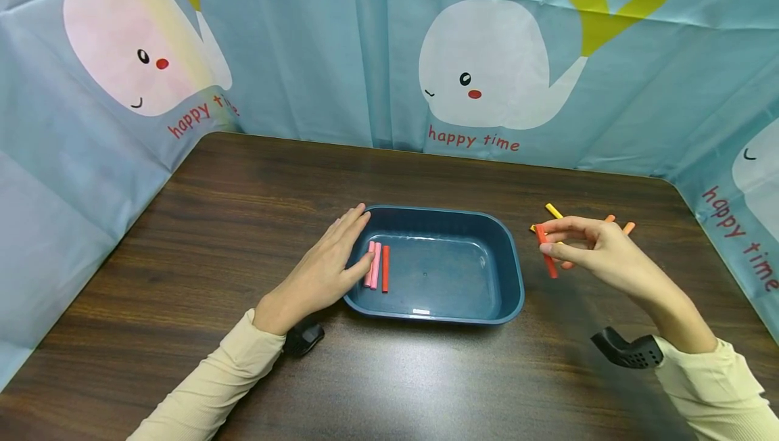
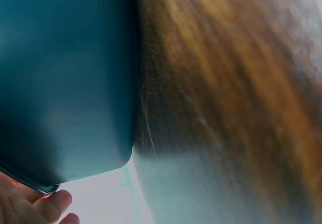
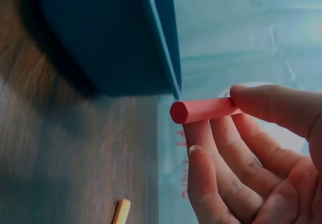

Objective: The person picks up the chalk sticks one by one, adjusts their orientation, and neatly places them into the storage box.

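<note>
Right hand (image 1: 605, 255) pinches a red stick (image 3: 204, 110) just right of the tray (image 1: 420, 320), stick tilted, long axis roughly near-to-far | tray's right wall intervening | left hand (image 1: 322, 265), fingers extended, farther off at the left rim | inside: pink sticks (image 1: 376, 266), second red stick (image 1: 385, 269) | loose yellow (image 1: 554, 211) and orange sticks (image 1: 629, 228) partly behind right hand | whale curtain (image 1: 304, 55) beyond

I'm seeing finely ribbed, pale cream fabric sleeves (image 1: 718, 387); a curved black wrist mount (image 1: 629, 352), dotted with small holes, is jutting out on the right, a black wrist block (image 1: 304, 339) showing on the left
</note>
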The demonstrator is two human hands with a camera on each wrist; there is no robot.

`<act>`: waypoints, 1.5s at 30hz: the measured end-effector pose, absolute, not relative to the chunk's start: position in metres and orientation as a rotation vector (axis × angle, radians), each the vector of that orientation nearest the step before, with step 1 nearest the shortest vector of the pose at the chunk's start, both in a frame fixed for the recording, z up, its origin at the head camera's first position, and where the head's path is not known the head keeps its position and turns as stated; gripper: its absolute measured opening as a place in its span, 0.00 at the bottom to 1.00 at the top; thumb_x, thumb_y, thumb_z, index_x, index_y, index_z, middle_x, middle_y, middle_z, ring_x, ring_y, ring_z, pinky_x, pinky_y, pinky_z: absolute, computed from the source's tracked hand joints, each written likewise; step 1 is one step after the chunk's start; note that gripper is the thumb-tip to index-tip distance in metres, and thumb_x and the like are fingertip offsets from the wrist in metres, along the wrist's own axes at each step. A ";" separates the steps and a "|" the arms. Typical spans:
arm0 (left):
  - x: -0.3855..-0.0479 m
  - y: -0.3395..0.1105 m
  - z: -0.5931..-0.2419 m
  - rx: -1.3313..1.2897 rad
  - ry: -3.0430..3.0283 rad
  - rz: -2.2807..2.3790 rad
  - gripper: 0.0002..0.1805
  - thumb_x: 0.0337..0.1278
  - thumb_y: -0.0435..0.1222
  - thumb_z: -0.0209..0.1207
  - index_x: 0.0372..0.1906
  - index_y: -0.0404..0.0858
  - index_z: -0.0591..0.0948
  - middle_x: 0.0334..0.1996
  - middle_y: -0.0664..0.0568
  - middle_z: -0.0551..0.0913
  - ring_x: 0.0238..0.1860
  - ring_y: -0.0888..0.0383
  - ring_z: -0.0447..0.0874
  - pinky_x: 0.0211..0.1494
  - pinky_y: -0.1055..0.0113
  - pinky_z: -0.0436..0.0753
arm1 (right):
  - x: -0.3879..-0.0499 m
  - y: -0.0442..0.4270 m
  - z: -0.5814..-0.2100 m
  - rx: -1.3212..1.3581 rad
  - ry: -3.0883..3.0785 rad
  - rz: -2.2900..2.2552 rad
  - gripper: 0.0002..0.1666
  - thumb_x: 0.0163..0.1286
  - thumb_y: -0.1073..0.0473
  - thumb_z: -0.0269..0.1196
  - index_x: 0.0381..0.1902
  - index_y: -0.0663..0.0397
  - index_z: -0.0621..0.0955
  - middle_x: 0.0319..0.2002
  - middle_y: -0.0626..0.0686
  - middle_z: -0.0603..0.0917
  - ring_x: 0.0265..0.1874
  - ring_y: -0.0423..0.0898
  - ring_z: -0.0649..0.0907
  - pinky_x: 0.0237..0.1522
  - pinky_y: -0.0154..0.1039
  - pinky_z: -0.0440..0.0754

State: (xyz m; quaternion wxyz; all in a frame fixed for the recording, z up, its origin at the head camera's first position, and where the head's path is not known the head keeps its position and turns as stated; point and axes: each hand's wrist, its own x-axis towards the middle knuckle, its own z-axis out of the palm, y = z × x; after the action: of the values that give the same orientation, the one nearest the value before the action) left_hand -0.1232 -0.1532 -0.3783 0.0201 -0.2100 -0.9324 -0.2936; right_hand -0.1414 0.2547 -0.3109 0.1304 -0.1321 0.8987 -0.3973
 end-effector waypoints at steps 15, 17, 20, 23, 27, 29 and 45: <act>-0.123 -0.154 -0.378 -0.651 -2.894 -0.915 0.37 0.70 0.45 0.53 0.77 0.35 0.57 0.80 0.45 0.52 0.80 0.47 0.49 0.80 0.44 0.54 | -0.150 0.218 -0.303 -0.389 2.501 -1.257 0.23 0.71 0.53 0.63 0.60 0.56 0.77 0.44 0.45 0.89 0.38 0.39 0.86 0.40 0.38 0.86; -0.123 -0.153 -0.378 -0.653 -2.890 -0.910 0.37 0.70 0.44 0.53 0.77 0.35 0.57 0.80 0.45 0.52 0.80 0.47 0.49 0.80 0.44 0.54 | -0.150 0.213 -0.303 -0.393 2.490 -1.267 0.23 0.71 0.53 0.64 0.60 0.56 0.78 0.45 0.47 0.88 0.38 0.39 0.87 0.40 0.39 0.87; -0.123 -0.154 -0.378 -0.653 -2.889 -0.907 0.37 0.70 0.44 0.53 0.77 0.35 0.57 0.80 0.45 0.52 0.80 0.47 0.49 0.80 0.44 0.53 | -0.152 0.205 -0.303 -0.411 2.476 -1.286 0.23 0.70 0.53 0.64 0.59 0.57 0.78 0.45 0.52 0.88 0.37 0.40 0.87 0.40 0.40 0.87; -0.123 -0.154 -0.379 -0.651 -2.891 -0.906 0.37 0.70 0.45 0.53 0.77 0.35 0.57 0.80 0.45 0.52 0.80 0.47 0.49 0.80 0.44 0.53 | -0.153 0.197 -0.303 -0.421 2.462 -1.312 0.24 0.70 0.53 0.64 0.59 0.59 0.78 0.46 0.56 0.88 0.38 0.41 0.87 0.40 0.42 0.88; -0.123 -0.154 -0.379 -0.650 -2.892 -0.907 0.37 0.70 0.44 0.54 0.77 0.35 0.57 0.80 0.45 0.52 0.80 0.47 0.49 0.80 0.44 0.53 | -0.156 0.187 -0.302 -0.425 2.433 -1.351 0.25 0.70 0.54 0.64 0.60 0.60 0.77 0.45 0.50 0.88 0.38 0.41 0.87 0.41 0.44 0.88; -0.123 -0.154 -0.378 -0.648 -2.892 -0.912 0.37 0.70 0.45 0.54 0.77 0.35 0.57 0.80 0.45 0.52 0.80 0.48 0.49 0.80 0.45 0.53 | -0.158 0.182 -0.302 -0.430 2.420 -1.367 0.25 0.70 0.54 0.64 0.60 0.60 0.77 0.44 0.48 0.88 0.38 0.41 0.88 0.41 0.44 0.88; -0.123 -0.154 -0.378 -0.661 -2.890 -0.909 0.37 0.70 0.45 0.53 0.77 0.35 0.57 0.80 0.44 0.52 0.80 0.47 0.49 0.80 0.45 0.53 | -0.166 0.149 -0.301 -0.476 2.369 -1.403 0.24 0.70 0.56 0.65 0.60 0.61 0.77 0.45 0.57 0.85 0.36 0.45 0.87 0.41 0.44 0.88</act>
State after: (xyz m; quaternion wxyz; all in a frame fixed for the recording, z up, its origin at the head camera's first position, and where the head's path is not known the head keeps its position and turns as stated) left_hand -0.1228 -0.1537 -0.3781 0.0206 -0.2131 -0.9318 -0.2932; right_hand -0.1659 0.1490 -0.3012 0.1729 -0.1677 0.8350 -0.4947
